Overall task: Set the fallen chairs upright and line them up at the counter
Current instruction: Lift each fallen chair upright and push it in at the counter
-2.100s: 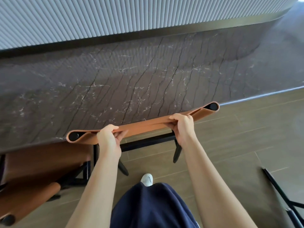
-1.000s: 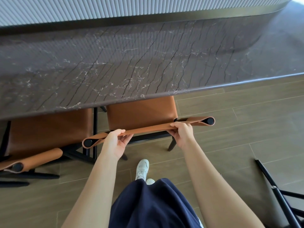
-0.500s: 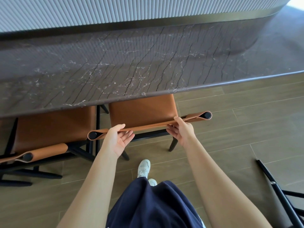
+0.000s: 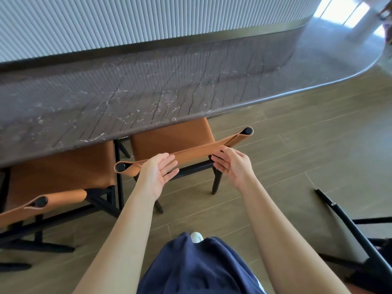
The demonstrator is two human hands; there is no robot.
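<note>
Left hand [image 4: 158, 172], right hand [image 4: 233, 166]: spread, nothing gripped | chair [image 4: 169, 139]: judged stiff, lightish | best taken at backrest [image 4: 191, 150] ends.

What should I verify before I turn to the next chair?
1. Upright: the middle chair stands on its legs, seat under the counter edge: ok.
2. Release: the left hand has straight fingers and no grip on the backrest: ok.
3. Release: the right hand is relaxed, no grip: ok.
4. Line-up: the middle chair against the left chair: cannot tell, the wide-angle view distorts.
5. All chairs up: not ok, a fallen chair lies on the floor at the right.
</note>
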